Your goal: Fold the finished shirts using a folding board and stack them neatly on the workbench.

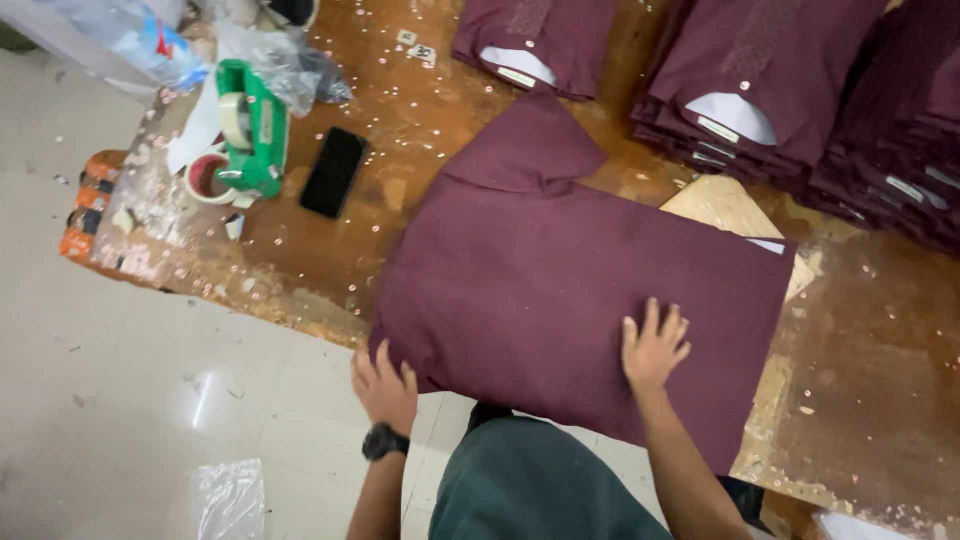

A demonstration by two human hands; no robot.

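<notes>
A folded maroon garment (560, 270) lies flat on the worn brown table (400, 130), its near edge hanging over the table's front. My right hand (655, 345) presses flat on its near right part, fingers spread. At the garment's near left corner my left hand (385, 388), with a black watch on the wrist, touches the edge; its fingertips are tucked under the cloth. A piece of tan cardboard (725, 205) sticks out from beneath the garment at the far right.
Stacks of folded maroon garments (770, 90) fill the back right; another folded garment (535, 40) lies at the back. A green tape dispenser (250, 130), a black phone (333, 172) and clear plastic bags (275, 60) sit at the left. A plastic bag (228, 500) lies on the floor.
</notes>
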